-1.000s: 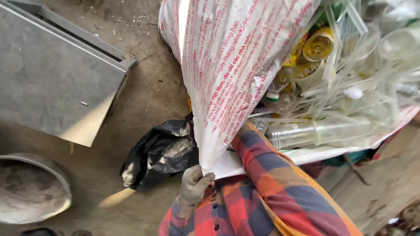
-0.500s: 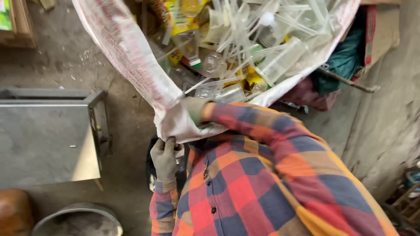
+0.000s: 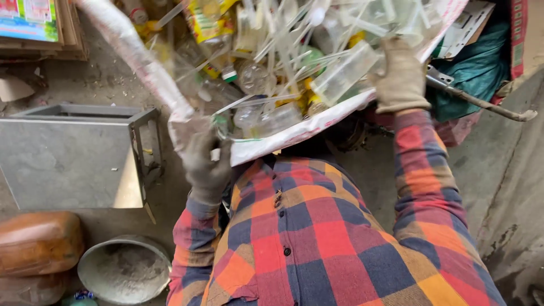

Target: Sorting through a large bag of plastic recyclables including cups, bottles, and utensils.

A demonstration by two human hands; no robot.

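Below the head camera: sack (image 3: pixel 294 133) of clear plastic bottles and tubing, mouth held open toward the chest, both gloved hands on its rim.
Left hand (image 3: pixel 207 164): low, at the near left corner of the rim; fingers closed, bunching the white printed cloth.
Right hand (image 3: pixel 401 76): higher and farther out, on the right rim; fingers curled over the edge, gripping it, a clear bottle (image 3: pixel 344 72) just beside the glove.
Sack position: ahead of and above the plaid shirt (image 3: pixel 317 238), bulk lying away from the body, near lip touching or nearly touching the chest.
Long axis of the mouth: slanting from low left to high right, between the two hands.
Direction from fingers: contents lie beyond both hands, up-frame; left side wall (image 3: pixel 136 51) runs away to the upper left.
Nearer hand: left closer to the body and the low corner; right closer to the bottles.
Left of the sack: grey metal box (image 3: pixel 68 164) on the floor, well apart.
Lower left: round pan (image 3: pixel 124 271) with grey dust, brown jug (image 3: pixel 39 242) beside it.
Right: teal cloth (image 3: pixel 473 73), metal rod (image 3: pixel 487 105) slanting across it.
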